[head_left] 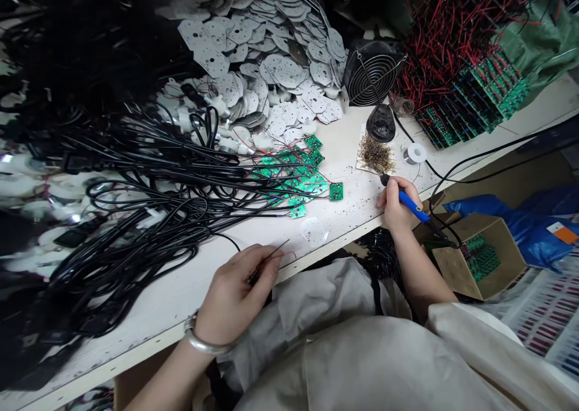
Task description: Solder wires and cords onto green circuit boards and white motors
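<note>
My left hand rests at the front edge of the white bench, fingers pinched on the end of a thin black wire. My right hand grips a blue-handled soldering iron, its tip over a brown, flux-stained pad. Between the hands lie several small green circuit boards, one of them apart from the rest. A tangle of black cables spreads across the bench to the left.
A heap of white round plates fills the back. A small black fan, a solder spool and racks of green boards with red wires stand at back right. A cardboard box sits below the bench.
</note>
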A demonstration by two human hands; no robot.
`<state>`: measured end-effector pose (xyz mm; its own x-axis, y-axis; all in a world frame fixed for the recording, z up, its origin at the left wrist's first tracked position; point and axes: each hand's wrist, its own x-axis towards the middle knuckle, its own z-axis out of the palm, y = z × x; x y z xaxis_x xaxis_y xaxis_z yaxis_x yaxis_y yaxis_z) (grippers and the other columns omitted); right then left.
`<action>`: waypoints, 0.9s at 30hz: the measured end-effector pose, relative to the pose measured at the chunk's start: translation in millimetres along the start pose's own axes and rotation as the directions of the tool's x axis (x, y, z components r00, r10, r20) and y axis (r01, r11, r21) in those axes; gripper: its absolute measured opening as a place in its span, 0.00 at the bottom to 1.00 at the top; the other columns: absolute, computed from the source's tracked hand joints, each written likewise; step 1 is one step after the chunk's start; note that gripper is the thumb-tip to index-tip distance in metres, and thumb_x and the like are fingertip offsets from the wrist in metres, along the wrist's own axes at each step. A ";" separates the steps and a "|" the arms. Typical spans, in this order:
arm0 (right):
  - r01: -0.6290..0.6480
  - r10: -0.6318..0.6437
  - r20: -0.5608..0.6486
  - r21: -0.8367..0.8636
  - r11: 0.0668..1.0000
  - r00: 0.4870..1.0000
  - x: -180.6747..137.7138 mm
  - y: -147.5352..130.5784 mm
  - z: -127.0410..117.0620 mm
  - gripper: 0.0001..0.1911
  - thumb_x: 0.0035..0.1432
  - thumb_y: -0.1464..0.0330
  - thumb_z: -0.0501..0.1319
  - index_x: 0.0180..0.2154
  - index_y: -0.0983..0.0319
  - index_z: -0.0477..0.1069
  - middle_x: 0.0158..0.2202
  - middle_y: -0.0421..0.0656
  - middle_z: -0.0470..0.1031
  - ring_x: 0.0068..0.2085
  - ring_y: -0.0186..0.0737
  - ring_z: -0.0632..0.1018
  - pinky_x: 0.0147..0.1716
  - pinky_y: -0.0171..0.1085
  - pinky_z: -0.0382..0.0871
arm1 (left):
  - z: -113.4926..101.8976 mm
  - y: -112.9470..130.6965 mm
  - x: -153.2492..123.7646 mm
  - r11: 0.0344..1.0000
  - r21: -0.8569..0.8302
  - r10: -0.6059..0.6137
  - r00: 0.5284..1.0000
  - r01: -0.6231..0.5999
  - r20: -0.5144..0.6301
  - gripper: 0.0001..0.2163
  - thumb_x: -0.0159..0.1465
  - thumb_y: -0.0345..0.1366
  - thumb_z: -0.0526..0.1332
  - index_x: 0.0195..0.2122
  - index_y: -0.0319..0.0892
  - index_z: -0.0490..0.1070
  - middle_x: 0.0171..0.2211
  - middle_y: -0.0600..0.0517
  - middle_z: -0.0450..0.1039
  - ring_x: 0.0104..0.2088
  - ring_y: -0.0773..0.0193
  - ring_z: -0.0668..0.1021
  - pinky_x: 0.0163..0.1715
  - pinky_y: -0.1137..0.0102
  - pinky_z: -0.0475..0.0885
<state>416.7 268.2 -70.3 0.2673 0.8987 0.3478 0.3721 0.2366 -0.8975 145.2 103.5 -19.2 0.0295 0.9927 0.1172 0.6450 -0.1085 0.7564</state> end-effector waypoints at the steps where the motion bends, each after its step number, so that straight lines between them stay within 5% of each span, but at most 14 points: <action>1: -0.003 0.003 0.003 -0.012 1.000 1.000 -0.1 -0.6 0.0 0.16 0.59 0.55 0.60 0.37 0.61 0.70 0.15 0.30 0.66 0.15 0.31 0.69 0.20 0.34 0.67 | 3.9 0.8 -0.5 1.000 0.006 0.019 1.000 -0.019 -0.011 0.05 0.66 0.34 0.58 0.38 0.42 0.72 0.28 0.56 0.74 0.28 0.70 0.76 0.30 0.75 0.69; 5: -0.009 0.009 0.013 -0.025 1.000 1.000 -1.0 -4.2 -0.4 0.16 0.59 0.55 0.60 0.38 0.62 0.71 0.15 0.31 0.67 0.16 0.31 0.70 0.21 0.33 0.67 | 22.1 -0.5 -0.7 0.964 0.222 0.176 0.979 -0.149 -0.106 0.04 0.65 0.31 0.59 0.37 0.40 0.73 0.27 0.54 0.74 0.27 0.68 0.75 0.32 0.71 0.68; 9: -0.024 0.024 0.014 -0.029 0.999 1.000 -1.8 -5.2 0.1 0.16 0.58 0.55 0.60 0.38 0.62 0.71 0.15 0.31 0.67 0.16 0.31 0.70 0.21 0.33 0.67 | 30.6 -8.0 -0.1 0.808 0.541 0.346 0.932 -0.236 -0.111 0.04 0.65 0.31 0.60 0.36 0.38 0.75 0.26 0.53 0.75 0.26 0.65 0.75 0.31 0.68 0.68; 14: -0.054 0.055 0.005 -0.018 0.998 0.998 1.6 -1.3 0.8 0.16 0.58 0.55 0.60 0.37 0.62 0.70 0.15 0.30 0.68 0.16 0.31 0.71 0.22 0.33 0.68 | 30.7 -18.3 -5.2 0.701 0.672 0.366 0.929 -0.239 -0.052 0.06 0.64 0.32 0.59 0.33 0.39 0.76 0.26 0.52 0.76 0.25 0.63 0.75 0.29 0.67 0.67; 17: -0.010 0.010 -0.003 0.049 0.999 1.000 -0.8 -6.1 -3.9 0.14 0.59 0.56 0.60 0.38 0.61 0.70 0.18 0.32 0.70 0.16 0.31 0.72 0.22 0.34 0.69 | 29.2 -17.4 -8.1 0.741 0.644 0.298 0.953 -0.189 -0.063 0.07 0.65 0.34 0.59 0.33 0.40 0.76 0.26 0.51 0.76 0.24 0.64 0.76 0.27 0.67 0.66; 20: 0.172 -0.175 0.082 0.047 0.984 0.981 -16.7 -21.8 -10.1 0.10 0.62 0.62 0.58 0.42 0.59 0.71 0.25 0.36 0.74 0.25 0.34 0.77 0.33 0.40 0.74 | 27.3 -7.2 -6.8 0.933 0.353 0.123 0.983 -0.067 -0.139 0.07 0.65 0.34 0.58 0.34 0.41 0.75 0.24 0.54 0.75 0.24 0.68 0.75 0.27 0.72 0.68; 22: 0.324 -0.319 0.280 0.031 0.946 0.906 -34.3 -35.3 -10.3 0.07 0.61 0.66 0.59 0.42 0.57 0.72 0.30 0.39 0.75 0.31 0.36 0.78 0.37 0.40 0.73 | 26.9 1.6 -3.0 0.995 0.094 -0.023 0.982 0.041 -0.186 0.06 0.65 0.33 0.59 0.33 0.41 0.74 0.23 0.55 0.73 0.24 0.70 0.74 0.27 0.75 0.69; 24: 0.447 -0.433 0.464 0.085 0.890 0.773 -54.4 -47.9 -4.6 0.07 0.60 0.67 0.61 0.42 0.56 0.73 0.33 0.41 0.73 0.34 0.36 0.76 0.34 0.37 0.72 | 27.4 8.4 1.3 0.995 -0.055 -0.095 0.972 0.086 -0.215 0.05 0.64 0.33 0.59 0.32 0.40 0.73 0.25 0.55 0.74 0.25 0.71 0.74 0.27 0.76 0.69; 27: 0.554 -0.562 0.532 0.196 0.809 0.633 -79.8 -60.1 12.8 0.11 0.58 0.64 0.65 0.44 0.56 0.71 0.36 0.41 0.68 0.33 0.34 0.73 0.29 0.34 0.71 | 28.8 13.3 4.0 0.995 -0.095 -0.058 0.971 0.037 -0.231 0.03 0.64 0.32 0.61 0.34 0.40 0.73 0.29 0.54 0.77 0.28 0.70 0.76 0.29 0.75 0.70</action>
<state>361.6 187.0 -47.6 -0.5132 0.6322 0.5804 0.2748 0.7617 -0.5868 175.9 107.5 -27.2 -0.1852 0.9582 0.2182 0.5704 -0.0760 0.8178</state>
